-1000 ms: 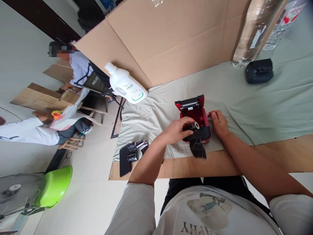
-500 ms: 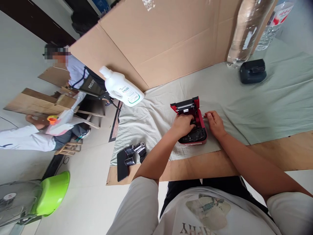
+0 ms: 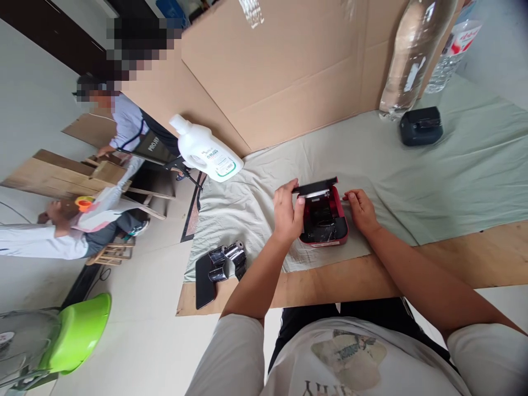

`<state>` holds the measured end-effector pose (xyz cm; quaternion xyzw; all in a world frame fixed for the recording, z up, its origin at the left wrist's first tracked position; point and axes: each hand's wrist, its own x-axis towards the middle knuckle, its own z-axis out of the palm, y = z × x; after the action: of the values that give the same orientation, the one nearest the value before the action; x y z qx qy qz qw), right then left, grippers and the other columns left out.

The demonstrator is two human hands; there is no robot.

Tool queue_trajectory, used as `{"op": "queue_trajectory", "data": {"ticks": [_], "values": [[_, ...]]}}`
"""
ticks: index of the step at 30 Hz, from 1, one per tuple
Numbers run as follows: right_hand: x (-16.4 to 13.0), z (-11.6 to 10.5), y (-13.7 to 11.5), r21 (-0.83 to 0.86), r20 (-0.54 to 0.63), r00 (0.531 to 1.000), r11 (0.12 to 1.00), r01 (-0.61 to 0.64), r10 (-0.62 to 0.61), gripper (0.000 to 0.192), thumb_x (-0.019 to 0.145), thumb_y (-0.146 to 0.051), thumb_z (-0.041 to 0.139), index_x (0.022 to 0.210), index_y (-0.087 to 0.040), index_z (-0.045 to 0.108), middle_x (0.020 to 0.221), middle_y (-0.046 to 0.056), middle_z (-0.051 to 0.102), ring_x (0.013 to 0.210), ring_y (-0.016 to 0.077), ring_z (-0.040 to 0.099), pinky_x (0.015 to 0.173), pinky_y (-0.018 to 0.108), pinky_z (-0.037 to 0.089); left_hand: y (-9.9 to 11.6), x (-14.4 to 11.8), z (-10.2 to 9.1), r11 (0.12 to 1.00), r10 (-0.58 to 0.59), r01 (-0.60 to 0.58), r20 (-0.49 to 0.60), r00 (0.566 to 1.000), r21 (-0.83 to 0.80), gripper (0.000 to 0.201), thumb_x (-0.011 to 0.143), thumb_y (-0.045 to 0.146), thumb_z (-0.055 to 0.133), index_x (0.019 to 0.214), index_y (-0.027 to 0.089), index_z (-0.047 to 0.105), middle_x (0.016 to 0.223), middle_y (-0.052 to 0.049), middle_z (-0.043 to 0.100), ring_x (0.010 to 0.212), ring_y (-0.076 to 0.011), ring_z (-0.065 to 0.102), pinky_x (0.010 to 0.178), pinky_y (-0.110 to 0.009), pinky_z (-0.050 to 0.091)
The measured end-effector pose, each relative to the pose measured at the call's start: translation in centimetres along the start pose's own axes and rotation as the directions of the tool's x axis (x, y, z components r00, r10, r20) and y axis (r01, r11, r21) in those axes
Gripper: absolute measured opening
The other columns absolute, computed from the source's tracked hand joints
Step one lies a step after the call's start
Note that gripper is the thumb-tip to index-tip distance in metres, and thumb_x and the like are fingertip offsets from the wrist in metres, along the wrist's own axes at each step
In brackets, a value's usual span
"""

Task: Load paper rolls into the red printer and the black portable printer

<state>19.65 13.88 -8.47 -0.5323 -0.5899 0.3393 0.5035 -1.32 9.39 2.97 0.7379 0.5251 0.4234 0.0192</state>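
Note:
A small red and black printer (image 3: 325, 239) sits on the cloth in front of me, its dark lid (image 3: 317, 186) raised partway over the roll compartment. Round the left end of that lid, my left hand (image 3: 287, 214) is closed, with the thumb on the near side. My right hand (image 3: 363, 212) rests at the printer's right side with curled fingers. Its fingertips reach the red casing, and whether they pinch anything is hidden. To the left lie several dark, shiny wrapped rolls (image 3: 236, 253) against a black phone (image 3: 204, 280).
A white jug (image 3: 210, 151) stands by a cardboard panel (image 3: 289, 71). At the back right are a large clear bottle (image 3: 412, 60), a labelled water bottle (image 3: 449, 55) and a dark device (image 3: 421, 126). Two other people work at the left, beyond a green basin (image 3: 78, 335).
My left hand has come out of the printer's compartment and moved left to the lid. The lid has tipped lower over the opening. My right hand stays beside the printer.

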Motion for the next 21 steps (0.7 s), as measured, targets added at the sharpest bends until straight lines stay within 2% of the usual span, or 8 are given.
{"op": "queue_trajectory", "data": {"ticks": [3, 6, 8, 10, 12, 13, 17, 21], "values": [[-0.4, -0.2, -0.6, -0.007, -0.016, 0.999, 0.999, 0.047, -0.047, 0.046, 0.095, -0.062, 0.035, 0.096, -0.023, 0.059, 0.094, 0.008, 0.070, 0.093, 0.0242, 0.065, 0.086, 0.044, 0.051, 0.4, -2.6, -0.3, 0.998, -0.020, 0.018, -0.031, 0.999, -0.068, 0.052, 0.103, 0.048, 0.024, 0.123, 0.016, 0.059, 0.097, -0.009, 0.069, 0.097, -0.0213, 0.062, 0.099, -0.042, 0.043], [-1.2, -0.7, -2.1, -0.010, -0.067, 0.967, 0.969, 0.246, -0.246, 0.047, 0.096, -0.061, 0.033, 0.101, -0.024, 0.060, 0.101, 0.011, 0.068, 0.098, 0.0256, 0.063, 0.089, 0.046, 0.051, 0.7, -5.2, 0.2, 0.995, -0.011, 0.006, -0.057, 0.998, -0.100, 0.048, 0.104, 0.045, 0.024, 0.115, 0.018, 0.062, 0.092, -0.008, 0.070, 0.095, -0.0212, 0.064, 0.101, -0.044, 0.042], [-1.9, -1.1, -3.3, -0.018, -0.060, 0.891, 0.893, 0.449, -0.449, 0.050, 0.096, -0.063, 0.032, 0.107, -0.023, 0.060, 0.108, 0.013, 0.067, 0.105, 0.0278, 0.061, 0.093, 0.050, 0.049, 0.6, -6.4, 0.9, 0.994, -0.005, -0.005, -0.093, 0.996, -0.105, 0.046, 0.103, 0.044, 0.024, 0.113, 0.019, 0.062, 0.097, -0.010, 0.070, 0.103, -0.0232, 0.064, 0.100, -0.045, 0.043], [-2.5, -1.3, -4.4, -0.022, 0.001, 0.780, 0.780, 0.625, -0.625, 0.053, 0.093, -0.066, 0.036, 0.111, -0.022, 0.060, 0.111, 0.014, 0.067, 0.111, 0.0302, 0.061, 0.097, 0.052, 0.047, 0.5, -7.2, 1.7, 0.992, 0.004, -0.022, -0.145, 0.989, -0.123, 0.043, 0.103, 0.042, 0.026, 0.114, 0.019, 0.061, 0.105, -0.012, 0.069, 0.111, -0.0251, 0.062, 0.100, -0.047, 0.045], [-2.9, -1.4, -5.0, -0.026, 0.059, 0.696, 0.696, 0.718, -0.716, 0.052, 0.091, -0.066, 0.042, 0.115, -0.022, 0.059, 0.111, 0.013, 0.067, 0.114, 0.0316, 0.061, 0.097, 0.052, 0.048, 0.3, -7.7, 2.6, 0.987, 0.017, -0.050, -0.203, 0.979, -0.155, 0.039, 0.102, 0.039, 0.029, 0.117, 0.019, 0.059, 0.109, -0.012, 0.068, 0.116, -0.0258, 0.060, 0.100, -0.047, 0.045], [-3.1, -1.3, -5.1, -0.035, 0.071, 0.673, 0.673, 0.739, -0.736, 0.051, 0.091, -0.063, 0.045, 0.118, -0.022, 0.058, 0.110, 0.012, 0.068, 0.114, 0.0317, 0.061, 0.096, 0.052, 0.048, 0.2, -7.8, 2.9, 0.984, 0.022, -0.062, -0.228, 0.973, -0.170, 0.037, 0.102, 0.038, 0.031, 0.118, 0.019, 0.059, 0.110, -0.012, 0.067, 0.117, -0.0259, 0.059, 0.100, -0.048, 0.045], [-3.2, -0.9, -5.0, -0.129, 0.050, 0.661, 0.652, 0.748, -0.749, 0.044, 0.090, -0.050, 0.050, 0.124, -0.022, 0.056, 0.104, 0.010, 0.071, 0.109, 0.0310, 0.065, 0.092, 0.049, 0.048, 0.0, -8.1, 3.6, 0.984, 0.017, -0.065, -0.269, 0.963, -0.169, 0.036, 0.101, 0.036, 0.033, 0.120, 0.019, 0.057, 0.111, -0.012, 0.066, 0.119, -0.0264, 0.058, 0.101, -0.048, 0.044], [-3.4, -0.8, -4.9, -0.183, 0.041, 0.686, 0.670, 0.720, -0.726, 0.039, 0.087, -0.043, 0.050, 0.119, -0.021, 0.058, 0.098, 0.009, 0.072, 0.104, 0.0307, 0.067, 0.089, 0.048, 0.046, 0.1, -8.1, 3.5, 0.992, 0.007, -0.040, -0.264, 0.964, -0.119, 0.035, 0.101, 0.036, 0.032, 0.118, 0.019, 0.057, 0.107, -0.011, 0.068, 0.114, -0.0255, 0.061, 0.098, -0.047, 0.043]]}}
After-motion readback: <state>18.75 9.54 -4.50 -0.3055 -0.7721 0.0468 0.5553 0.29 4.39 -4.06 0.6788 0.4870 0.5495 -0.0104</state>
